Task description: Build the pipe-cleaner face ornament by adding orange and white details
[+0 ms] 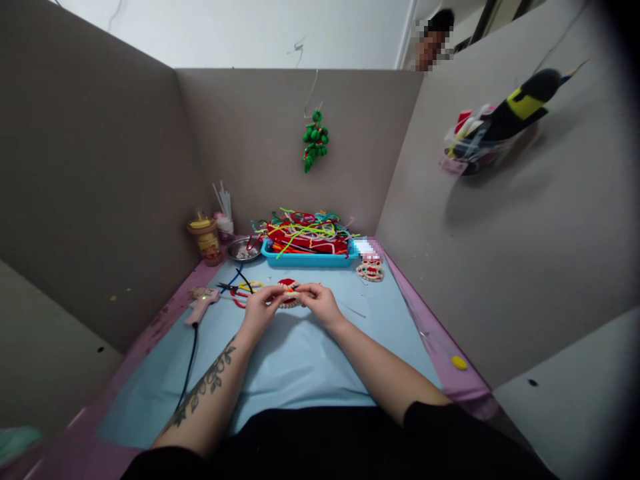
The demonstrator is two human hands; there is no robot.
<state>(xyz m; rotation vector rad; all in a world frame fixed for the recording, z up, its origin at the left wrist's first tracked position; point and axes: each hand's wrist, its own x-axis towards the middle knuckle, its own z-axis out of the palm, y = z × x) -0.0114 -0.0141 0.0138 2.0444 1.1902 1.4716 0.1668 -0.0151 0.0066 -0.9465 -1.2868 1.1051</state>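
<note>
My left hand [261, 307] and my right hand [320, 303] meet over the middle of the blue cloth, fingertips pinched together. Between them is a small round pipe-cleaner ornament [288, 284] in red and cream, with an orange bit at its centre; the fingers partly cover it. Left of my left hand lie dark-bladed scissors [226, 287] and red and yellow bent pipe cleaners [239, 300]. A pink hot glue gun [203, 307] rests farther left, its black cord running toward me. Another cream and red ornament [370, 271] lies at the back right.
A blue tray [310, 261] heaped with coloured pipe cleaners stands at the back. Beside it are a metal bowl [244, 251] of small whitish pieces and a drink cup [206, 241]. Grey partitions surround the table. A green ornament [315, 141] and a tool holder [493, 133] hang there.
</note>
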